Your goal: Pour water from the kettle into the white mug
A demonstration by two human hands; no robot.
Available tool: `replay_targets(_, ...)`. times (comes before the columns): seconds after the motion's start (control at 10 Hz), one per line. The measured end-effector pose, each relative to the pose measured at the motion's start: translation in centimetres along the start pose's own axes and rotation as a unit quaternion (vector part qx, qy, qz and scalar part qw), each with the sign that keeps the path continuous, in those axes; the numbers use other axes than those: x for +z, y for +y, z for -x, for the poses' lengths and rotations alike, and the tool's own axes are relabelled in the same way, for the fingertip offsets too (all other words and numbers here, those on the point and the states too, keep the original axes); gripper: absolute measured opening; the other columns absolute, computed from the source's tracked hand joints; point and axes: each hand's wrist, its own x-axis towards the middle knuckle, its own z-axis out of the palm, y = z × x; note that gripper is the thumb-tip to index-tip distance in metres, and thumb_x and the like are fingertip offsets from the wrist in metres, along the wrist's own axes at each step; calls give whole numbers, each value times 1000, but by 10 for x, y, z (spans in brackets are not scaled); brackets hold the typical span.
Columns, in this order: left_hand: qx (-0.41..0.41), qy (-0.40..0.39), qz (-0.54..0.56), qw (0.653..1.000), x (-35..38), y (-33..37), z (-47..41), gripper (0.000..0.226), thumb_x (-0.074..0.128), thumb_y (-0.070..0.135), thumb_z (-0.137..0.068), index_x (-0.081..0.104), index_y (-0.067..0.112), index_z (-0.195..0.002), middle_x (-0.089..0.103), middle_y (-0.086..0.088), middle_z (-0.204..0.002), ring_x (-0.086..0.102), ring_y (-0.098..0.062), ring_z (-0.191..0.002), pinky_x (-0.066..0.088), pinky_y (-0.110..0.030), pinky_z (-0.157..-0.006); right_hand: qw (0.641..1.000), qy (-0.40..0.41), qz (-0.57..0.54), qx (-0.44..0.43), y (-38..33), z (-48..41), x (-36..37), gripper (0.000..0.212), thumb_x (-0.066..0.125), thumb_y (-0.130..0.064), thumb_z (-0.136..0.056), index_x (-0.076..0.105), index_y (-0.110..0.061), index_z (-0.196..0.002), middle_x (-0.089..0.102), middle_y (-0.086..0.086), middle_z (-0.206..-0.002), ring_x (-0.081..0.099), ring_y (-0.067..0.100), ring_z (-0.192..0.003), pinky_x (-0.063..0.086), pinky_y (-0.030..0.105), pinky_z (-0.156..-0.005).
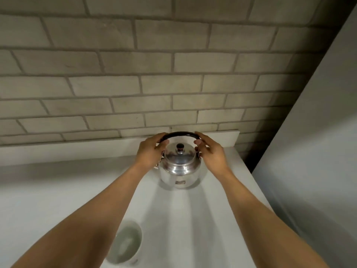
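Observation:
A shiny steel kettle (179, 169) with a black knob on its lid stands on the white counter (58, 190) near the back wall. Its black arched handle (180, 134) is upright. My left hand (150, 151) grips the handle's left end, and my right hand (210, 151) grips the right end. The kettle rests on the counter. The white mug (126, 242) stands near the front edge, close to me, partly hidden under my left forearm. It looks like it has water in it.
A pale brick wall (154, 74) rises right behind the kettle. A tall white panel (318, 132) stands at the right, beyond the counter's right edge. A low white upstand (96, 149) runs along the back of the counter.

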Motion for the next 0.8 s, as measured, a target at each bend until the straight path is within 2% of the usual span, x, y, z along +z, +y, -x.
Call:
replay_targets(0.1, -15, -19, 0, 1000, 7, -19, -14, 24, 62, 27, -104, 69, 34, -126, 75, 6, -101, 75, -25, -91, 59, -30, -82, 999, -15, -17, 25, 25, -19, 14, 32, 61, -42, -101, 68, -41, -132, 76, -9, -121, 74, 18, -105, 58, 46, -99)
replay_targets(0.2, -24, -19, -6, 1000, 11, -29, -23, 25, 59, 25, -106, 68, 32, -128, 75, -1, -104, 74, -29, -92, 52, -10, -64, 998, -21, -40, 41, 37, -27, 23, 28, 61, -36, -103, 70, -41, -129, 77, -8, -120, 74, 16, -101, 60, 40, -96)
replay_targets(0.3, -11, -20, -16, 1000, 14, -30, -31, 28, 58, 21, -107, 68, 26, -132, 72, 3, -112, 70, -23, -104, 49, -13, -80, 998, -13, -45, 43, 40, -32, 27, 30, 57, -33, -105, 70, -35, -132, 77, -8, -111, 72, 10, -93, 58, 30, -87)
replay_targets(0.5, -13, -28, -34, 999, 16, -34, -30, 30, 53, 23, -109, 65, 29, -136, 72, 2, -115, 71, -23, -99, 47, -10, -73, 998, -22, -38, 51, 45, -37, 30, 32, 57, -32, -104, 68, -37, -134, 75, -11, -120, 72, 14, -107, 59, 38, -99)
replay_targets(0.6, -18, -20, -24, 999, 17, -37, -32, 29, 54, 24, -109, 65, 33, -134, 73, 5, -117, 72, -20, -102, 46, -6, -71, 998, -24, -19, 47, 49, -39, 31, 33, 55, -33, -105, 65, -44, -135, 75, -13, -116, 71, 8, -106, 57, 38, -101)
replay_targets(0.7, -30, -22, -57, 998, 16, -31, -30, 36, 59, 20, -105, 62, 33, -139, 67, 9, -122, 68, -21, -116, 43, -3, -78, 996, -56, 41, 50, 47, -34, 26, 47, 55, -32, -104, 50, -48, -148, 68, -13, -126, 66, -11, -107, 53, 32, -106)
replay_targets(0.8, -52, -40, -75, 995, 16, -24, -28, 60, 66, 26, -101, 42, 25, -156, 52, -5, -153, 52, -28, -140, 43, -30, -112, 992, -69, 78, 64, 44, -24, 22, 64, 60, -35, -102, 33, -40, -160, 54, -5, -154, 54, 9, -137, 42, 33, -114)
